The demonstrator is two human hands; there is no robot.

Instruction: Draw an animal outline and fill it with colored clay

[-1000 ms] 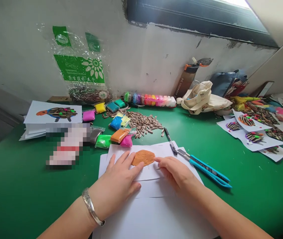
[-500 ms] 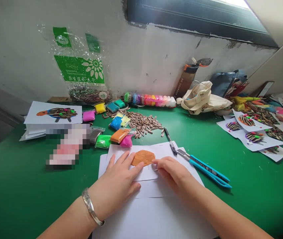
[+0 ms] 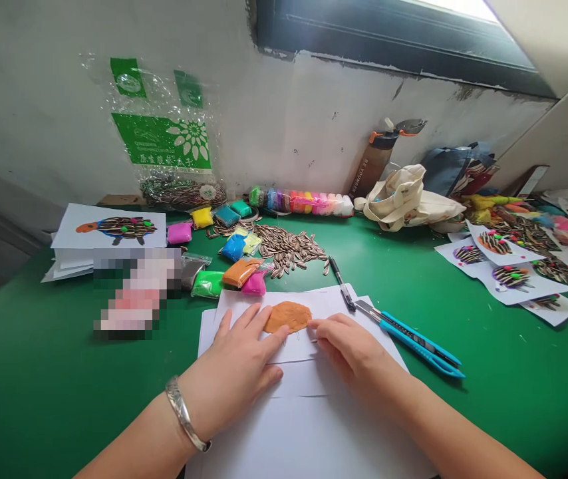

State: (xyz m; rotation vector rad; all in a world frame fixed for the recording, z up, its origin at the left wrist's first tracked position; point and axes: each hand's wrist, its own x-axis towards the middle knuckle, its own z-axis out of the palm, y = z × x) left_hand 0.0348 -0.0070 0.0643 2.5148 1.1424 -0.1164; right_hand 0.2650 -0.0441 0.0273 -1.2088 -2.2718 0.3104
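Note:
A flat patch of orange-brown clay (image 3: 288, 316) lies on a white paper sheet (image 3: 308, 412) in front of me. My left hand (image 3: 237, 366) rests flat on the paper, fingers spread, its fingertips at the clay's left edge; a silver bracelet (image 3: 184, 416) circles the wrist. My right hand (image 3: 351, 346) lies on the paper with fingers together, the fingertips touching the clay's right edge. Neither hand holds anything.
On the green table (image 3: 39, 392) lie a blue utility knife (image 3: 414, 338), a pen (image 3: 341, 283), sunflower seeds (image 3: 286, 246), coloured clay packets (image 3: 229, 269) and a seed bag (image 3: 174, 159). Paper sheets with finished seed pictures (image 3: 506, 266) lie at right, a paper stack (image 3: 107, 236) at left, a bottle (image 3: 376, 156) and cloth bag (image 3: 404, 196) behind.
My right fingertips slid slightly left toward the clay edge. The left hand has stayed in place.

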